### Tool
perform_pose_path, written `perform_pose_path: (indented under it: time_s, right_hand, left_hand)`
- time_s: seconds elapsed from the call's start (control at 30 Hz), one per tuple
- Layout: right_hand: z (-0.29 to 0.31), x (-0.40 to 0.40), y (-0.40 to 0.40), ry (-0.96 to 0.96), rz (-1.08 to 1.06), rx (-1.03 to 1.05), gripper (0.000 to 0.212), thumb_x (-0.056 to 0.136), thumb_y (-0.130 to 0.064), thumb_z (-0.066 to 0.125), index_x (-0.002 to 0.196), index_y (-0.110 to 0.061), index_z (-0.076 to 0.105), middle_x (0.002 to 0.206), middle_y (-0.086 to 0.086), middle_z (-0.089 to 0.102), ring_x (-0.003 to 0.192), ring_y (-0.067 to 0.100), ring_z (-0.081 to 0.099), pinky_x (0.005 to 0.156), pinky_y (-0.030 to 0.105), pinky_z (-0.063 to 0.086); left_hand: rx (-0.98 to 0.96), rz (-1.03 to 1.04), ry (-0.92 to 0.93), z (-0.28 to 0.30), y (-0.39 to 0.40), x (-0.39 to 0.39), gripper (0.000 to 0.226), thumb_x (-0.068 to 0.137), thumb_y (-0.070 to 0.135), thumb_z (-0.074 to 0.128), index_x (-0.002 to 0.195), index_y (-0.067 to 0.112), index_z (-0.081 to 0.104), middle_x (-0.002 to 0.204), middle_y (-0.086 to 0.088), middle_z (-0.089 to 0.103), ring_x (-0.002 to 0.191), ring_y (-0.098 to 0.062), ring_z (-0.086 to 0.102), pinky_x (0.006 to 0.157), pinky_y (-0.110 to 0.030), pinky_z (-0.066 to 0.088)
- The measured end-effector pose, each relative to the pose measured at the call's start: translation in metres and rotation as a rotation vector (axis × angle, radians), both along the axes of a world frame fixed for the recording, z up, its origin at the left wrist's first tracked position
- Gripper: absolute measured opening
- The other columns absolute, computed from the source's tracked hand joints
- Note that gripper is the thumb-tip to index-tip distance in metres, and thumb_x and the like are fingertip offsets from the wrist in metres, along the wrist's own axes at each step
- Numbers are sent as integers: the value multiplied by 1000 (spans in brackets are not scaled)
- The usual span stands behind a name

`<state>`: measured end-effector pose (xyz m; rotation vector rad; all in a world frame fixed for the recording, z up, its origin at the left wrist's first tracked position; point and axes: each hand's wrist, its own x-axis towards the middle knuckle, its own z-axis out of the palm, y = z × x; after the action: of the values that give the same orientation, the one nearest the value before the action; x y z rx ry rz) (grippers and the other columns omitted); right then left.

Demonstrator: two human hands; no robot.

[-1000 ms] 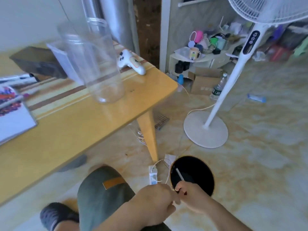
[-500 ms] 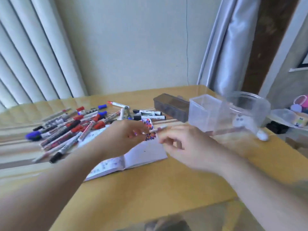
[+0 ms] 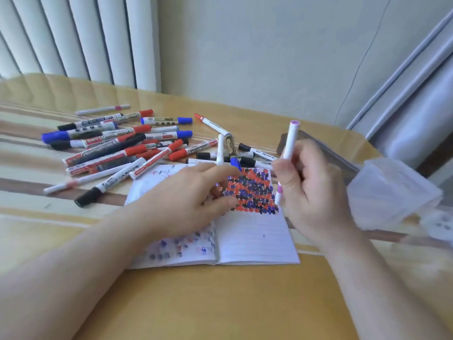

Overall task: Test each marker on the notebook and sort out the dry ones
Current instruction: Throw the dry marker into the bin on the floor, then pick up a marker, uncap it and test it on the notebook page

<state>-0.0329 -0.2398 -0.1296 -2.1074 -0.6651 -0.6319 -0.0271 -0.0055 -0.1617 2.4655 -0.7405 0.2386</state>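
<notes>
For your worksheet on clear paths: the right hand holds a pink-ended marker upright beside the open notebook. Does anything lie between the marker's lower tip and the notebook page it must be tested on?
Nothing visible does. The marker in the right hand has its lower tip at the notebook page's right edge; the left hand rests further left.

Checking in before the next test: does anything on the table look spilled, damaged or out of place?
Nothing stands out. The markers lie in a loose heap behind the open notebook, the left hand rests on its page, and the right hand holds a pink marker.
</notes>
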Motion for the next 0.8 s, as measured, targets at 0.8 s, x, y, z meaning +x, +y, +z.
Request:
perform_pose_path:
  time_s: [0.8]
  right_hand:
    - [-15, 0, 33, 804, 428, 638, 19, 86, -8, 53, 87, -25, 61, 46, 7, 48, 48, 17, 47, 45, 25, 34]
  left_hand:
    - [-88, -73, 39, 8, -14, -13, 42, 98, 54, 29, 99, 27, 61, 81, 5, 68, 72, -21, 61, 65, -39, 51]
